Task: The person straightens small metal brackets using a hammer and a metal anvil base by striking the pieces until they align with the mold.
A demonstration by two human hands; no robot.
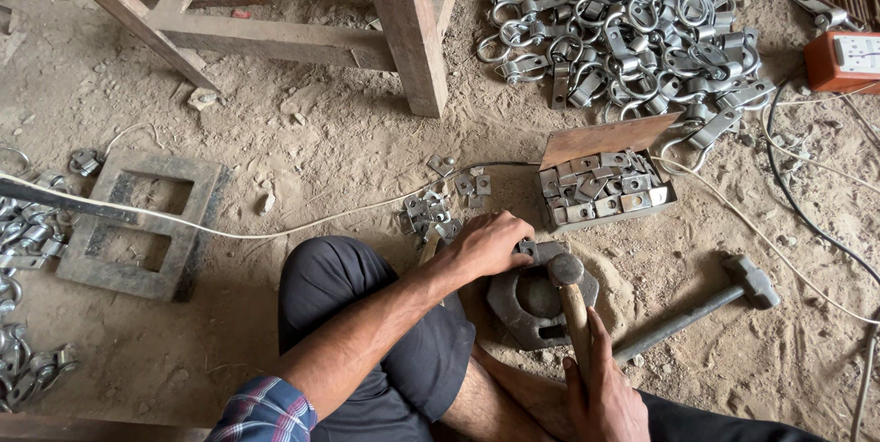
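My left hand rests on the near-left rim of a dark iron block set in the dirt floor, pinching a small metal piece against it. A wooden-handled hammer is gripped low on its shaft by my right hand, and its rounded head sits over the block beside the small piece. My knee in dark trousers lies just left of the block.
A cardboard box of small square metal plates stands behind the block, with loose plates to its left. A heap of metal ring clamps lies at the back right. A second hammer lies right. A wooden stand leg and an iron frame stand left.
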